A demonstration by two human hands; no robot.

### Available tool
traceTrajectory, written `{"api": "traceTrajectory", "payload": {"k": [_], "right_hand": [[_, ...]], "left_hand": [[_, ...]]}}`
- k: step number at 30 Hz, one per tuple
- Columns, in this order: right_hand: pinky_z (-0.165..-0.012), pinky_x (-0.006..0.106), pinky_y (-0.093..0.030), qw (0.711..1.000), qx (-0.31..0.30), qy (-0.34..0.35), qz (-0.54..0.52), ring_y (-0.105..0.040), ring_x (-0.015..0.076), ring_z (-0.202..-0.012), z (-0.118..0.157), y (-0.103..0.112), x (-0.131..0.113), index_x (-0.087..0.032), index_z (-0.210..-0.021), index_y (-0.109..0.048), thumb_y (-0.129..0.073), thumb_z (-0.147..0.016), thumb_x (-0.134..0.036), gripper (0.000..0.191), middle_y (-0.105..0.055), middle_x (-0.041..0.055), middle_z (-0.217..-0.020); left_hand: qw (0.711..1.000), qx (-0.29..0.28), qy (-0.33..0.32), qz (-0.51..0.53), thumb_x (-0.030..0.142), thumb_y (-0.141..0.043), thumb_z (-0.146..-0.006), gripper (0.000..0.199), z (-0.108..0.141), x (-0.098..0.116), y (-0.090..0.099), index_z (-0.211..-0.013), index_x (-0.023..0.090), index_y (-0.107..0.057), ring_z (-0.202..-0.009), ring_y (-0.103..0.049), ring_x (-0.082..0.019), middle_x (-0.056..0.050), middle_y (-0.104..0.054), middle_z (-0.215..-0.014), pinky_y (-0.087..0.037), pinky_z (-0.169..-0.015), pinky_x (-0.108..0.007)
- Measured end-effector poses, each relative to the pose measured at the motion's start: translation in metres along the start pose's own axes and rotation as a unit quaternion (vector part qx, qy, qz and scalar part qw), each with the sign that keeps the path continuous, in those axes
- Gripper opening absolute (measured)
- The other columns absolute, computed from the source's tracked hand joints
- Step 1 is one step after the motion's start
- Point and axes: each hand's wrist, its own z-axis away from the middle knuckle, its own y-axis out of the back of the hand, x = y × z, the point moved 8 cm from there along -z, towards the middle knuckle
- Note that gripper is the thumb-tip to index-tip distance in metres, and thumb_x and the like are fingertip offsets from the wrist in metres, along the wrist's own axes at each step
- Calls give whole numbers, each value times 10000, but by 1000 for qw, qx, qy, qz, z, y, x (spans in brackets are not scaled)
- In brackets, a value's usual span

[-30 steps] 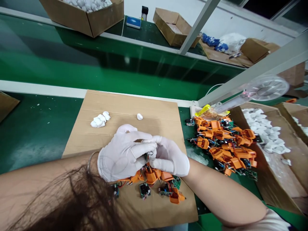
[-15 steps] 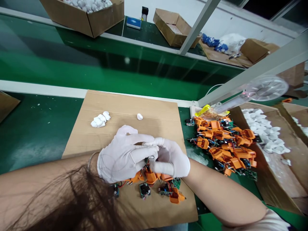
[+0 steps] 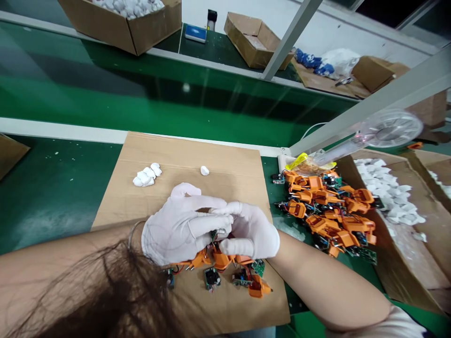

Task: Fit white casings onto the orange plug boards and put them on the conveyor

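My left hand (image 3: 186, 227) and my right hand (image 3: 250, 230), both in white gloves, meet over the cardboard sheet (image 3: 232, 164). Their fingers are closed round a small silvery part (image 3: 220, 234), mostly hidden between the gloves. Just below them lie orange plastic pieces (image 3: 222, 259) with wires and small circuit boards (image 3: 212, 279). Beyond the hands, a little cluster of white pieces (image 3: 147, 175) rests on the sheet, with a single white piece (image 3: 205, 170) to its right.
A heap of orange parts and boards (image 3: 324, 206) lies to the right, beside a carton (image 3: 398, 263) holding white pieces. A clear fan-like disc (image 3: 392, 129) stands behind it. More cartons (image 3: 246, 42) sit on the shelf. Long hair hangs at the lower left.
The silvery part has tilted slightly between my fingers and shows a little more. Both hands stay nearly in the same place.
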Motion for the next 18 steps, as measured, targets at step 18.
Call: {"api": "traceTrajectory", "payload": {"k": [18], "right_hand": [[-853,285,-619,996,-2,-90,22,-732,117,-792,-6,3,0,-200,-944,-729,-946,-723,-160,312,-747,-31,-795]], "left_hand": [[997,51,13,48,315,-707,-868,526,7,-2,5,-1366,210,-571,-1302,-653,-306,-141,-717,-1392,-560,-1067,-539]]}}
